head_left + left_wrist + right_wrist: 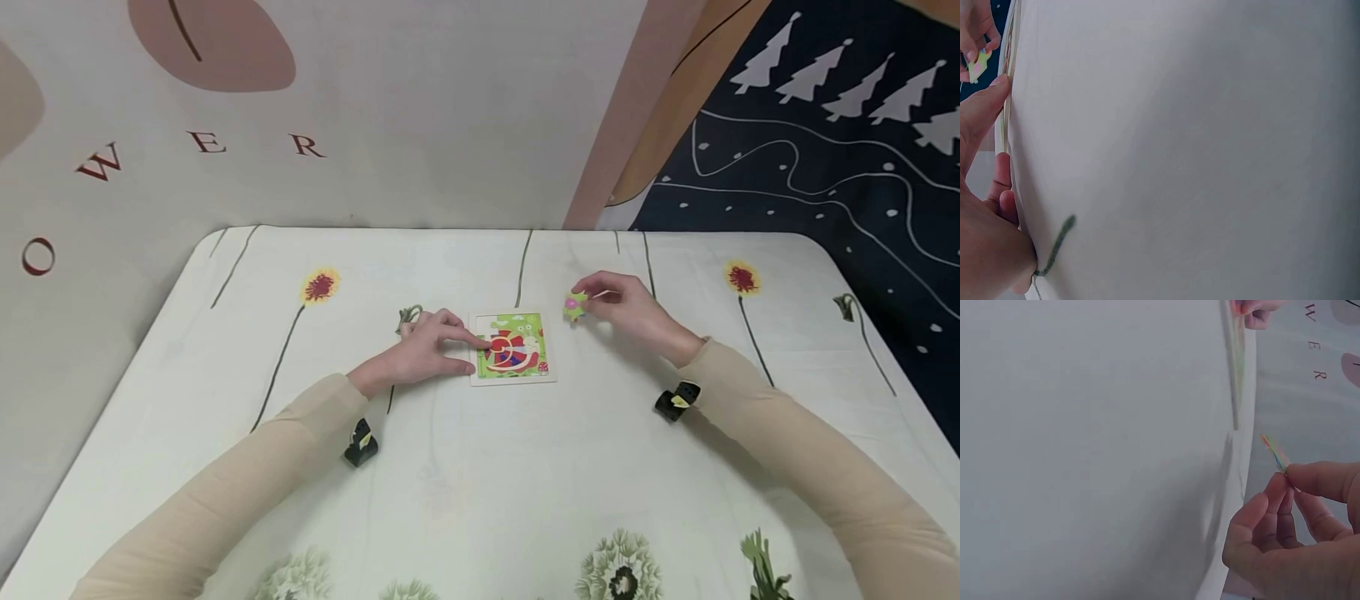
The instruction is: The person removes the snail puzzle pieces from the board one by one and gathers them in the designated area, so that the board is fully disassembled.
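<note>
A square jigsaw puzzle board point(514, 382) with a pale frame lies on the table, showing a red, white and green picture. My left hand point(429, 348) is at its left side. The index finger reaches onto the picture, and the thumb lies by the frame's left edge. To the right of the board, my right hand point(626, 310) pinches a small green puzzle piece point(573, 305) with a pink patch between thumb and fingertips. In the right wrist view the piece point(1276, 454) appears edge-on, held above the table. The left wrist view shows the board only as a thin edge.
A white cloth point(480, 475) printed with flowers and stems covers the table. Behind it stands a pale backdrop point(450, 125) with letters, and a dark one point(825, 158) with white trees hangs at the right. A black strapped device point(677, 401) sits on each wrist.
</note>
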`<state>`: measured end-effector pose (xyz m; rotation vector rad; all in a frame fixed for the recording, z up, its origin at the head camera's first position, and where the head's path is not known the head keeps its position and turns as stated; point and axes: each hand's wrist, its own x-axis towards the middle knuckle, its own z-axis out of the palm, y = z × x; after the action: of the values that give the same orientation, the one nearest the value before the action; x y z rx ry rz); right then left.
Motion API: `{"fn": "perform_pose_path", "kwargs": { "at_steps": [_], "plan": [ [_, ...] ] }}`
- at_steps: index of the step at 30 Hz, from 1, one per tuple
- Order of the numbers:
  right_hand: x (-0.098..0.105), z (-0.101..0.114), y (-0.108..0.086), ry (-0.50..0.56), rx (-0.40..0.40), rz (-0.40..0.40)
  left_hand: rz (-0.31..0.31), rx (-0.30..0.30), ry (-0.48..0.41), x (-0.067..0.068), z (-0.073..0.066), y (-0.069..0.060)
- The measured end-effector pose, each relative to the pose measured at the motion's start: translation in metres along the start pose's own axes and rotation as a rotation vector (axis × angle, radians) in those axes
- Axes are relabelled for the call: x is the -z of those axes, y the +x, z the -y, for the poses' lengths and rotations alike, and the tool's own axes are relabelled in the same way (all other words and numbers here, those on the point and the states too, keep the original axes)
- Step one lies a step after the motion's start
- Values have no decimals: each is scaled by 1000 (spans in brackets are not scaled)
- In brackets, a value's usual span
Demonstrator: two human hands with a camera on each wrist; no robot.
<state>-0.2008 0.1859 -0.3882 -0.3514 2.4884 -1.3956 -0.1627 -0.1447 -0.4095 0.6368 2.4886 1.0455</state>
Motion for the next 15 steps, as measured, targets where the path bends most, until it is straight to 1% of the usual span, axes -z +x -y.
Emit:
{"fn": "perform_pose_path", "kwargs": {
  "at_steps": [8, 15],
  "plan": [
    [15, -12, -7, -67, -56, -12, 0, -1, 4, 0, 1, 1],
    [26, -20, -10, -63, -87, -22, 1, -15, 10, -1, 3, 1]
  ]
}}
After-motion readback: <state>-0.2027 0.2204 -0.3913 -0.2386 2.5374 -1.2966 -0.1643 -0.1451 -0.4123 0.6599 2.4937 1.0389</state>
